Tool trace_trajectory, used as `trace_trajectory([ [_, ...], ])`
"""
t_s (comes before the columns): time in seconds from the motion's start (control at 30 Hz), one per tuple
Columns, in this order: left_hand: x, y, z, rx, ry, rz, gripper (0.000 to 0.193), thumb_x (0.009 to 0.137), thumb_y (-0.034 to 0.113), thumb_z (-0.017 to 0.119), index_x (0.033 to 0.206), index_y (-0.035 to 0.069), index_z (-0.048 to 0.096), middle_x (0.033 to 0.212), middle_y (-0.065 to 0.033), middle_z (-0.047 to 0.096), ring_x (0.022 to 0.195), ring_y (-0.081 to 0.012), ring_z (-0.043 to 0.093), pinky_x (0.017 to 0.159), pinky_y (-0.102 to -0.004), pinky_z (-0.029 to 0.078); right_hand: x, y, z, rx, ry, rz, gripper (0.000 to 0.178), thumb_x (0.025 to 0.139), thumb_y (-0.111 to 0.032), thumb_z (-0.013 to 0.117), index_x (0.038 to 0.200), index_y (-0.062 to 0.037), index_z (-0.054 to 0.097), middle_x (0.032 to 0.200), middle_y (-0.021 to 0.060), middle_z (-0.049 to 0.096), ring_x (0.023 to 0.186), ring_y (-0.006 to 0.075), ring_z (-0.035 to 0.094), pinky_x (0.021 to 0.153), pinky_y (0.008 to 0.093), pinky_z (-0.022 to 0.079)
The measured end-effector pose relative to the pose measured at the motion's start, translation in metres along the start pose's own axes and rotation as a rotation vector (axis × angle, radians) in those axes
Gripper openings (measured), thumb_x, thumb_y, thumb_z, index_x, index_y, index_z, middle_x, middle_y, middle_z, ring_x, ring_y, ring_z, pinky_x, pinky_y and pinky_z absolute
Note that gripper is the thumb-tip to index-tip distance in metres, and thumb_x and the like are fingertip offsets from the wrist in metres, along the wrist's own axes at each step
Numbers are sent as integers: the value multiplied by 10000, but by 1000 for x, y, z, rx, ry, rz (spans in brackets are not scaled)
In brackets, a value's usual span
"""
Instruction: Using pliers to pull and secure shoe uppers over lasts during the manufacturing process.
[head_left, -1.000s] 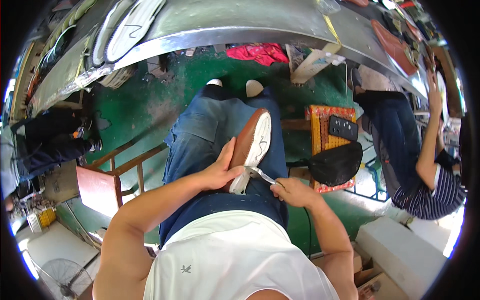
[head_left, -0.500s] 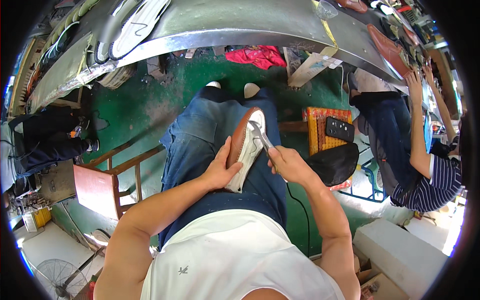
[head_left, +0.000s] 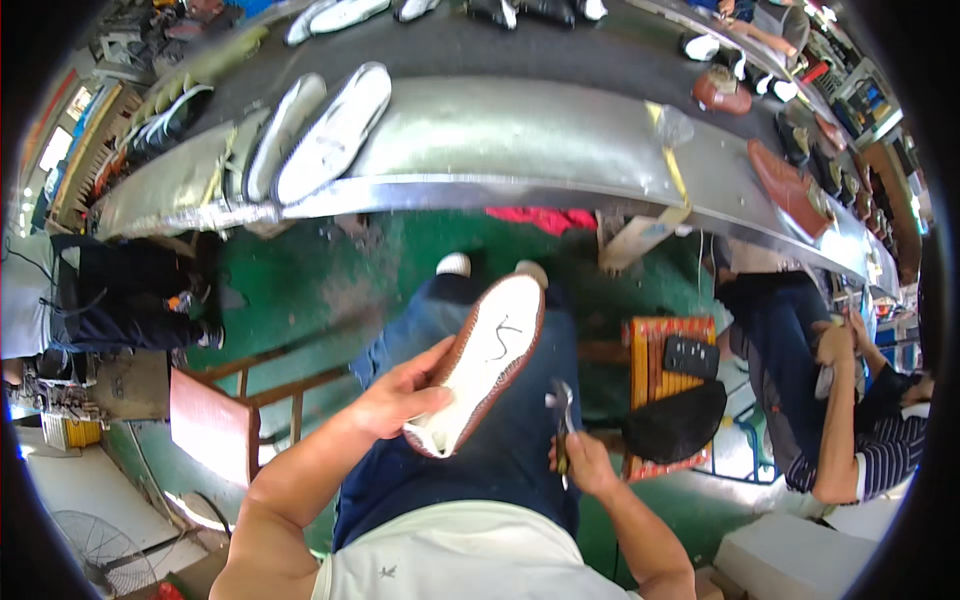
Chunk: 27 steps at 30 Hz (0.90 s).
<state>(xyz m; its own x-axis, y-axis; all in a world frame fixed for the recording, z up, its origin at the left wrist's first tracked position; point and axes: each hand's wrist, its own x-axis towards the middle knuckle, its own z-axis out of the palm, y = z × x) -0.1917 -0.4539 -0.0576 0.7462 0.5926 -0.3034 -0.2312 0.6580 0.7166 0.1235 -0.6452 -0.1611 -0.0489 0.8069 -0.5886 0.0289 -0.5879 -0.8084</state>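
Note:
My left hand (head_left: 405, 392) grips the heel half of a shoe (head_left: 490, 355), thumb on its underside and fingers around the side. The shoe has a brown stitched upper and is tilted with its white, soleless bottom facing me, toe pointing away. A dark curved line runs across that bottom. To its right, apart from it and above my thigh, my right hand (head_left: 588, 462) is closed around the handle of a metal tool with a curved head, seemingly pincers (head_left: 566, 405). The shoe's far side is hidden.
Ahead runs a metal-edged workbench (head_left: 520, 140) with a pair of white-bottomed shoes (head_left: 335, 135) and a brown shoe (head_left: 790, 190). A wooden stool (head_left: 215, 425) stands left. On the right, a beaded seat (head_left: 645, 390) holds a phone (head_left: 690, 357) and black pouch (head_left: 675, 420); a co-worker (head_left: 850, 420) sits beyond.
The pincers have come off the shoe's toe, and my right hand has lowered to the right. My left hand has turned the shoe's bottom toward me. The view has tilted up, showing more bench.

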Motion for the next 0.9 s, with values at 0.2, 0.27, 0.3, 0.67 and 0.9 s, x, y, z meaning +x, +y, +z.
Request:
trace_trajectory([
  [0.2,118,206,18,283,143,192,843,901,110,729,1590,-9,258,1440,-157,554,1212,-256,621,1015,-393,519,31,4,-13,194,-142,96,532,1103,-424,378,1137,56,603,936,127,702,775,190,698,724,329,568],
  [0.27,199,273,9,520,254,261,753,900,66,709,1556,13,344,1360,-153,612,1136,-254,662,981,-396,538,32,-7,-18,213,-162,162,512,1104,-408,395,1147,59,602,945,134,702,775,199,698,734,336,569],
  [0.3,239,311,-2,640,231,183,721,891,70,708,1529,20,376,1378,-147,597,1163,-277,646,988,-412,529,36,-6,-21,212,-165,143,512,1104,-408,395,1147,59,602,945,134,702,775,199,698,734,336,569],
  [0.67,373,376,-130,2737,110,299,613,867,98,578,1470,63,469,1420,-118,590,1336,-380,506,1018,-446,493,76,-49,-51,211,-208,203,662,1073,-571,342,1189,23,611,989,114,729,796,194,724,587,248,484],
  [0.9,229,399,-135,2054,802,-360,864,845,586,729,1402,-46,538,1369,-252,611,1259,-365,603,1046,-426,468,97,-59,-62,191,-263,237,607,1102,-481,297,1175,41,598,973,145,726,784,224,731,565,266,482],
])
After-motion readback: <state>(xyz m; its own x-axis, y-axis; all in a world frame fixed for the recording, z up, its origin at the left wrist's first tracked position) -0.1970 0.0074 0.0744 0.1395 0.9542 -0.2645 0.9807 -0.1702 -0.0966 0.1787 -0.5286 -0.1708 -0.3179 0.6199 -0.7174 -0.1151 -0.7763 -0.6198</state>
